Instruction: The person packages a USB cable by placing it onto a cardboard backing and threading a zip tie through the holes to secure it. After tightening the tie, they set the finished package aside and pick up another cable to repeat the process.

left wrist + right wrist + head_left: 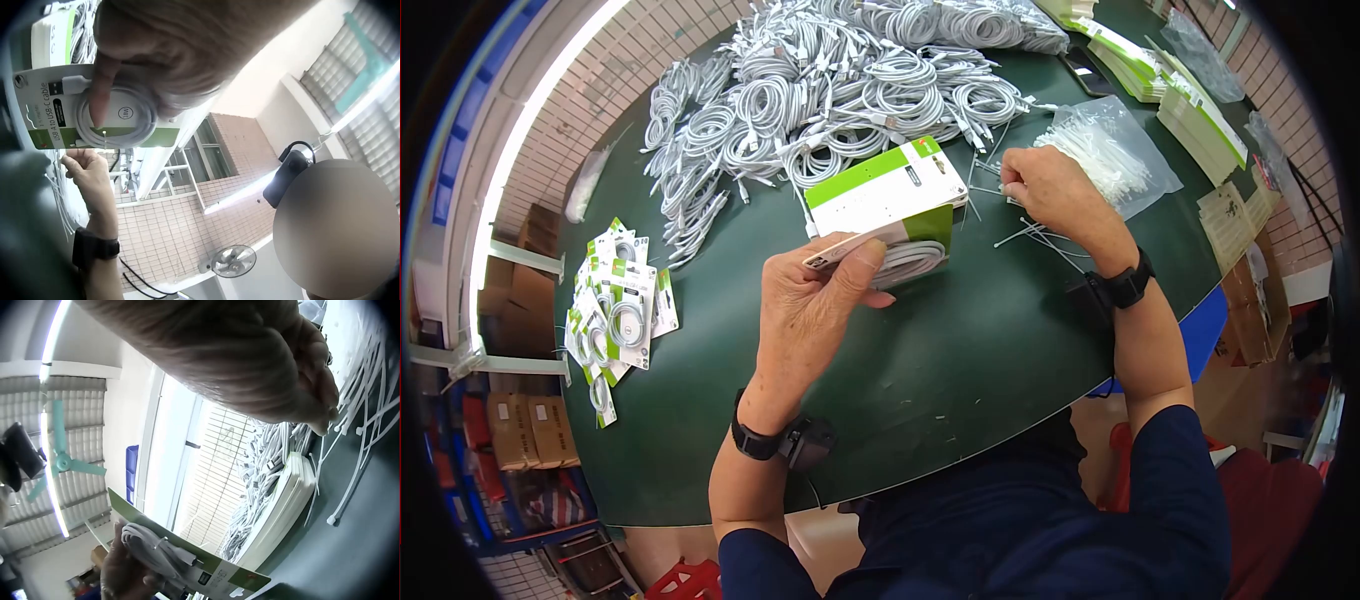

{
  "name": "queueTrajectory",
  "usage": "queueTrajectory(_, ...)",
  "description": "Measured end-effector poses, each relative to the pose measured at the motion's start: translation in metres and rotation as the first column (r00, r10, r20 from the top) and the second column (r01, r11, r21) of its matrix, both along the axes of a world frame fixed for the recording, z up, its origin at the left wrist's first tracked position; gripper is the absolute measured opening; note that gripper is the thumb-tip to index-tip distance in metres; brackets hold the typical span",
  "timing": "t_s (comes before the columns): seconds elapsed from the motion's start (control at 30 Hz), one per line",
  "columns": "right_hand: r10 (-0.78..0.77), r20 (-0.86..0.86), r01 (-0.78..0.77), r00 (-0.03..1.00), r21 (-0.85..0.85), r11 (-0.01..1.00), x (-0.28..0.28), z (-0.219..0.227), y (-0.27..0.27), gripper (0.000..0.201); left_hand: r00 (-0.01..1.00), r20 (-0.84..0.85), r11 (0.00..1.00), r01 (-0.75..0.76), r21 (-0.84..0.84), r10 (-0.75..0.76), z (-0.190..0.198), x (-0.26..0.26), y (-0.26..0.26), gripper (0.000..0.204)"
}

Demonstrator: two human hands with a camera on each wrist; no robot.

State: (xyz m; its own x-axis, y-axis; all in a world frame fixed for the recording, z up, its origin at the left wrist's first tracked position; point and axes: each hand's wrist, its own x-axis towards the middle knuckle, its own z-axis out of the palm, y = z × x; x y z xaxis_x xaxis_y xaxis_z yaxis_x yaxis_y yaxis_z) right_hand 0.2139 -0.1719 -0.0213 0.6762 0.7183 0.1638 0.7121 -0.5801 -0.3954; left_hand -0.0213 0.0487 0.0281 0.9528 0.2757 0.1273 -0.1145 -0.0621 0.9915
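Observation:
My left hand (810,300) holds up a white and green packaging card (44,106) printed "USB-A to USB-C cable", thumb on its front. A coiled white USB cable (910,262) lies against the card, with a small white tie (105,134) across the coil. Over on the right, my right hand (1055,190) has its thumb and fingertips pinched together at a thin white cable tie (317,465). More loose cable ties (1040,240) lie on the green table beneath and beside that hand, near an open clear bag of ties (1100,155).
A stack of blank-backed cards (880,195) stands just beyond the left hand. Behind it spreads a large heap of coiled cables (800,110). Finished-looking carded cables (615,310) are piled at the table's left. Further card stacks (1200,130) lie at the far right.

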Motion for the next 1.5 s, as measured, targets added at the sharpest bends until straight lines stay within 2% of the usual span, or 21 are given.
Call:
queueTrajectory(0.07, 0.003, 0.018, -0.003, 1.0, 0.036, 0.999, 0.001, -0.002, -0.001, 0.011, 0.999, 0.054, 0.999, 0.009, -0.042, -0.007, 0.004, -0.003, -0.005, 0.032)
queueTrajectory(0.17, 0.031, 0.067, -0.036, 0.997, 0.073, 0.997, 0.003, -0.001, 0.0, 0.013, 0.975, 0.22, 0.999, 0.004, 0.038, -0.012, 0.012, -0.009, -0.007, 0.029)
queueTrajectory(0.2, 0.031, 0.093, -0.041, 0.995, 0.101, 0.994, 0.003, 0.0, 0.0, 0.015, 0.969, 0.245, 1.0, -0.013, 0.012, 0.01, 0.021, -0.013, -0.012, 0.026)
queueTrajectory(0.27, 0.003, 0.124, -0.027, 0.992, 0.188, 0.982, -0.003, 0.014, -0.001, 0.015, 0.924, 0.381, 0.974, -0.11, 0.196, 0.027, 0.021, -0.014, -0.004, 0.027)
queueTrajectory(0.3, -0.02, 0.059, 0.001, 0.998, 0.315, 0.949, -0.006, 0.021, -0.001, 0.014, 0.894, 0.448, 0.945, -0.174, 0.276, 0.034, 0.02, -0.014, 0.0, 0.027)
queueTrajectory(0.37, -0.028, -0.073, 0.064, 0.997, 0.555, 0.829, -0.01, 0.033, 0.002, 0.013, 0.872, 0.483, 0.916, -0.255, 0.311, 0.079, 0.02, -0.013, 0.0, 0.029)
queueTrajectory(0.4, -0.026, -0.187, 0.137, 0.982, 0.614, 0.777, -0.013, 0.041, 0.001, 0.009, 0.86, 0.5, 0.895, -0.299, 0.33, 0.103, 0.019, -0.012, 0.001, 0.031)
queueTrajectory(0.53, -0.03, -0.149, 0.139, 0.988, 0.807, 0.574, -0.013, 0.055, -0.008, 0.016, 0.823, 0.564, 0.78, -0.391, 0.488, 0.06, 0.011, -0.003, 0.007, 0.034)
queueTrajectory(0.63, -0.009, -0.119, 0.106, 0.993, 0.846, 0.523, -0.013, 0.054, -0.011, 0.015, 0.836, 0.547, 0.744, -0.39, 0.543, 0.039, 0.002, 0.002, 0.008, 0.035)
queueTrajectory(0.8, 0.065, -0.151, 0.083, 0.986, 0.798, 0.597, -0.032, 0.048, 0.003, 0.013, 0.838, 0.546, 0.684, -0.396, 0.613, -0.005, -0.012, 0.013, 0.006, 0.036)
queueTrajectory(0.9, 0.16, -0.096, -0.022, 0.982, 0.791, 0.611, -0.047, 0.039, 0.01, 0.01, 0.831, 0.556, 0.613, -0.422, 0.668, -0.033, -0.023, 0.018, 0.009, 0.039)
queueTrajectory(0.93, 0.239, -0.06, -0.09, 0.969, 0.816, 0.571, -0.049, 0.037, 0.012, 0.006, 0.832, 0.554, 0.597, -0.422, 0.683, -0.045, -0.025, 0.019, 0.01, 0.039)
queueTrajectory(1.03, 0.321, 0.124, -0.265, 0.939, 0.855, 0.446, -0.055, 0.033, 0.019, 0.007, 0.831, 0.551, 0.556, -0.421, 0.717, -0.08, -0.028, 0.019, 0.01, 0.032)
queueTrajectory(1.17, 0.447, 0.187, -0.372, 0.875, 0.851, 0.371, -0.075, 0.041, 0.011, 0.012, 0.797, 0.599, 0.568, -0.462, 0.681, -0.07, -0.032, 0.022, 0.013, 0.031)
queueTrajectory(1.3, 0.577, 0.18, -0.396, 0.797, 0.876, 0.274, -0.089, 0.042, 0.012, 0.011, 0.789, 0.61, 0.568, -0.468, 0.677, -0.077, -0.033, 0.021, 0.015, 0.033)
queueTrajectory(1.5, 0.65, 0.121, -0.378, 0.751, 0.885, 0.272, -0.097, 0.042, 0.011, 0.01, 0.803, 0.588, 0.548, -0.449, 0.706, -0.099, -0.036, 0.021, 0.017, 0.034)
